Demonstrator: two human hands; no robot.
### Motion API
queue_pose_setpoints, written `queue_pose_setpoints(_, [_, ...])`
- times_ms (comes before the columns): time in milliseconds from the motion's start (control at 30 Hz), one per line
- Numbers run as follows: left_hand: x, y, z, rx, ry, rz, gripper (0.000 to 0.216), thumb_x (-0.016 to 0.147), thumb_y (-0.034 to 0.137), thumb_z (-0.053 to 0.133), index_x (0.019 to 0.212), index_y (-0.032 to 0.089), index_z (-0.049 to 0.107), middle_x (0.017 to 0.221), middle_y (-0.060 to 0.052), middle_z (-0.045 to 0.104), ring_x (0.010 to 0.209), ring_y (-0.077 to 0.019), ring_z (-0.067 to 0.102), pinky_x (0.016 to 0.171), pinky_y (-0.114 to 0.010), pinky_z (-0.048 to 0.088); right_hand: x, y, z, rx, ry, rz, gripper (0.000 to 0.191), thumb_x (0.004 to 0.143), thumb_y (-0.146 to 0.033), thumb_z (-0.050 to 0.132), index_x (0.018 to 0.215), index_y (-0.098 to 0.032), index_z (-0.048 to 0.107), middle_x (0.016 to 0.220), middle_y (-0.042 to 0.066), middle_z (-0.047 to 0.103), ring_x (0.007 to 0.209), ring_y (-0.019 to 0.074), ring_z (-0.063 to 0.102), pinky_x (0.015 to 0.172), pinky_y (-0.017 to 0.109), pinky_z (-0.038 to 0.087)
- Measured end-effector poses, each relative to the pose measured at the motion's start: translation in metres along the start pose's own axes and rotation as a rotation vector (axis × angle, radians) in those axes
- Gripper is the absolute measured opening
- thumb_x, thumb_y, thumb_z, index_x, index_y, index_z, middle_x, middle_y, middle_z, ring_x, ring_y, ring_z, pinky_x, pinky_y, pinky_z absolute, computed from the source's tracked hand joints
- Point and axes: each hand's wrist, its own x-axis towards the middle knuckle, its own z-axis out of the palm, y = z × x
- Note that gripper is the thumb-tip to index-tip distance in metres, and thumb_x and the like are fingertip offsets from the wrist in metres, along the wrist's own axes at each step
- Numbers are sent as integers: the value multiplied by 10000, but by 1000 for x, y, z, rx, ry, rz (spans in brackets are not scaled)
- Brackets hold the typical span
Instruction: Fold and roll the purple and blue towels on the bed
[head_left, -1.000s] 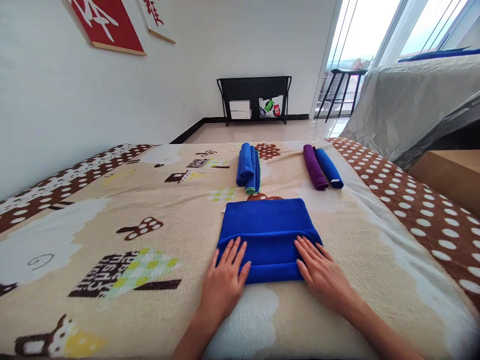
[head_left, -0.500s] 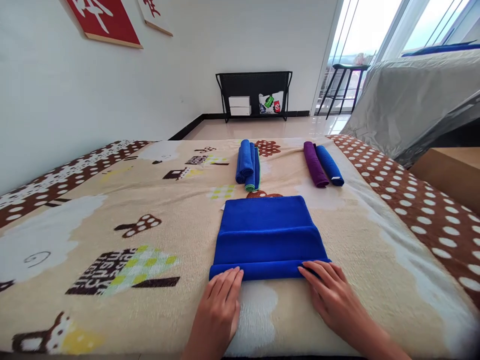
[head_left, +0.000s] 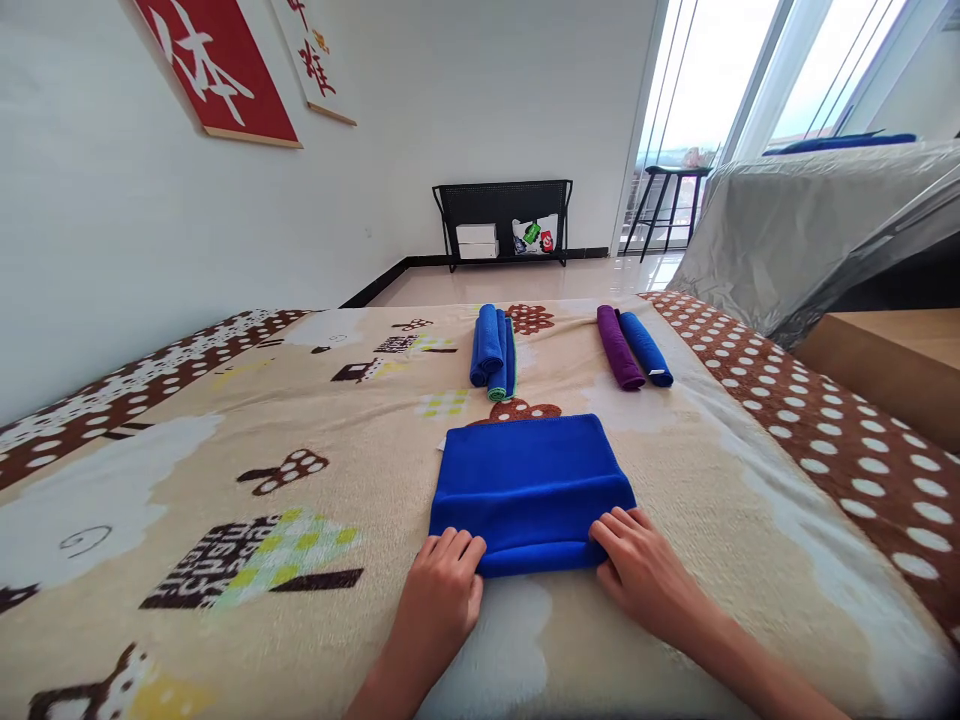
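A blue towel (head_left: 529, 465) lies spread on the patterned blanket, its near edge turned into a roll. My left hand (head_left: 444, 580) has its fingers curled over the left end of that roll. At the right end, my right hand (head_left: 634, 560) grips the roll the same way, thumb low and fingers bent over the top. Both thumbs are partly hidden. Beyond the towel sit several rolled blue towels (head_left: 491, 350) bunched together, one edged in green. Farther right, a purple rolled towel (head_left: 620, 348) rests beside a blue rolled towel (head_left: 646, 348) with a small white tag.
The cream blanket (head_left: 300, 540) covers the bed, with a brown polka-dot border on both sides. A black rack (head_left: 502, 215) stands at the far wall. On the right are a cardboard box (head_left: 885, 370), a grey plastic-covered object (head_left: 810, 220) and a black stool (head_left: 667, 200).
Both hands have curled their fingers over the towel's near edge, and the roll has moved slightly away from me on the cloth. The camera has tilted up a little.
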Motion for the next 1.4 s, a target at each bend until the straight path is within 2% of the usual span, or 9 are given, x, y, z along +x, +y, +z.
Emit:
queue_pose_setpoints(200, [-17, 15, -3, -15, -46, -50, 331, 762, -17, 430, 799, 230, 646, 787, -12, 653, 765, -214, 608, 815, -398, 494, -19, -23, 3, -81, 58, 23, 228, 729, -23, 483, 770, -215, 599, 811, 34, 635, 774, 215, 548, 775, 379, 377])
queue_pose_setpoints(333, [-10, 40, 21, 76, 186, 90, 451, 852, 11, 357, 1163, 157, 649, 1110, -69, 720, 1043, -213, 645, 980, -383, 458, -12, -50, 32, 0, 179, -118, 446, 879, -43, 407, 1267, -152, 599, 1261, 73, 639, 1165, 215, 553, 1042, 376, 360])
queue_pose_setpoints(400, [-8, 46, 30, 73, 178, 192, 481, 901, 54, 351, 1331, 128, 554, 1305, -63, 666, 1207, -180, 590, 1052, -346, 412, -7, -53, 40, 66, 162, -193, 453, 970, -99, 351, 1388, -160, 517, 1357, 36, 600, 1260, 167, 515, 1096, 332, 336])
queue_pose_setpoints(567, [-23, 5, 32, 186, 48, 100, 517, 995, 316, 443, 1487, 167, 385, 1514, -32, 491, 1371, -193, 467, 1068, -378, 365, -13, -6, 29, -141, 26, -96, 433, 1037, -314, 402, 1439, -170, 475, 1490, 22, 478, 1355, 184, 460, 1102, 383, 342])
queue_pose_setpoints(700, [-41, -24, 25, 236, 108, -51, 464, 1000, 288, 415, 1444, 156, 450, 1461, -67, 549, 1341, -239, 505, 1142, -477, 241, -29, 28, 19, -263, 52, 15, 426, 1021, -284, 389, 1384, -122, 542, 1448, 74, 520, 1338, 226, 489, 1131, 449, 314])
queue_pose_setpoints(800, [-35, -4, 24, 243, 187, -92, 438, 978, 228, 421, 1394, 121, 508, 1415, -109, 588, 1329, -277, 519, 1175, -552, 146, -24, 8, 20, -254, 88, 85, 428, 991, -224, 384, 1337, -75, 587, 1412, 128, 545, 1342, 266, 487, 1162, 489, 271])
queue_pose_setpoints(1000, [5, 50, 35, 89, 55, 178, 511, 946, 175, 415, 1452, 108, 438, 1494, -61, 507, 1368, -177, 487, 1097, -357, 385, 11, -50, 33, -51, -35, -95, 441, 1018, -250, 346, 1419, -199, 521, 1479, -16, 484, 1380, 137, 439, 1132, 328, 359])
queue_pose_setpoints(1233, [-24, -24, 41, 188, 104, -158, 483, 1010, 340, 410, 1471, 197, 428, 1503, -66, 494, 1371, -258, 486, 1090, -491, 379, -17, 26, 34, -280, 35, 94, 496, 1042, -341, 325, 1442, -92, 480, 1494, 102, 452, 1380, 228, 448, 1110, 436, 366])
queue_pose_setpoints(1400, [-37, -29, 23, 248, 245, -97, 460, 992, 249, 454, 1437, 134, 468, 1450, -132, 551, 1362, -302, 485, 1164, -579, 239, -31, 39, 15, -339, 144, 62, 468, 1019, -288, 390, 1417, -65, 495, 1486, 150, 461, 1380, 276, 438, 1121, 483, 328])
